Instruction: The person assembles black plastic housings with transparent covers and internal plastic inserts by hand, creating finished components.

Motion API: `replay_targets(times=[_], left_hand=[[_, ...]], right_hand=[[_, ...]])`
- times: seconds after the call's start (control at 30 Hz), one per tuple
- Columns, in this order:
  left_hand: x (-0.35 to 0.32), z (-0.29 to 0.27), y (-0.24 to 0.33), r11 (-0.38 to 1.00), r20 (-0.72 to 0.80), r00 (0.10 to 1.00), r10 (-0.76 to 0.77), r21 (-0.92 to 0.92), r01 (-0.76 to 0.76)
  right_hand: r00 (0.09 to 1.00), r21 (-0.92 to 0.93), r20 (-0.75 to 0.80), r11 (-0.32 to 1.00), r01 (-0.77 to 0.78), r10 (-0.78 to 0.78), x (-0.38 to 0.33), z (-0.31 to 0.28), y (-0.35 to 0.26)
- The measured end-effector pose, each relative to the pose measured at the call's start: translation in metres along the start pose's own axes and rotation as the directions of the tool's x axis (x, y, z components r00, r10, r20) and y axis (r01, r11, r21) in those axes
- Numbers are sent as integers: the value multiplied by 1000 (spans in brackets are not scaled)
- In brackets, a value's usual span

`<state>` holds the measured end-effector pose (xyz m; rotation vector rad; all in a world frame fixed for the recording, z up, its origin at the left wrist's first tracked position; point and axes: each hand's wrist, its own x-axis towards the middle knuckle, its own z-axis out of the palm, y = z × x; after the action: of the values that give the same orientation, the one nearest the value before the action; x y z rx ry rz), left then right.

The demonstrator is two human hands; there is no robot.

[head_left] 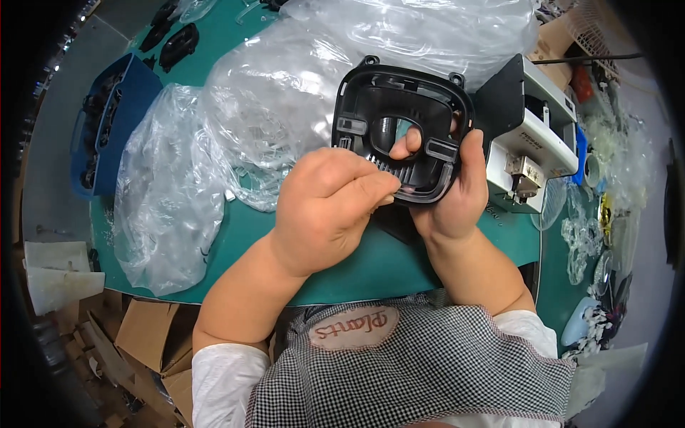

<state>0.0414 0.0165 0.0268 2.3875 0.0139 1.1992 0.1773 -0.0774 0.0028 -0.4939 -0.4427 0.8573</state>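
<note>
A black plastic housing (410, 84), squarish with rounded corners, is held up over the green table. Two screw lugs stick out along its far edge, and clear pieces sit in its sides and lower corner. My right hand (464, 182) grips it from the right and beneath, with a fingertip showing through the round opening in its middle. At the near edge, my left hand (325, 203) is closed in a pinch against the frame. Whatever lies between those fingertips is too small or hidden to name.
Large clear plastic bags (271, 100) cover much of the green table (342, 274). A blue bin (121, 121) of dark parts stands left, near loose black parts (178, 46). To the right is a white bench machine (539, 139). Cardboard boxes (146, 332) lie below left.
</note>
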Motion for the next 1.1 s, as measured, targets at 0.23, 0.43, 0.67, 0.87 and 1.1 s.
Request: replay_targets(times=[0.23, 0.43, 0.67, 0.87, 1.1], left_hand=[[-3, -6, 5, 999, 46, 998, -42, -14, 43], [0, -8, 10, 997, 75, 994, -76, 13, 75], [2, -18, 2, 996, 157, 985, -74, -29, 79], [2, -17, 3, 1000, 72, 997, -8, 23, 7], [-4, -1, 0, 990, -41, 991, 131, -38, -132]], right_hand=[[998, 29, -39, 999, -38, 39, -5, -1, 2], [999, -14, -31, 1000, -25, 25, -5, -2, 0], [998, -40, -44, 998, -56, 54, -4, 4, -4], [999, -81, 13, 996, -28, 29, -2, 3, -5], [1000, -32, 10, 999, 9, -9, -7, 7, -9]])
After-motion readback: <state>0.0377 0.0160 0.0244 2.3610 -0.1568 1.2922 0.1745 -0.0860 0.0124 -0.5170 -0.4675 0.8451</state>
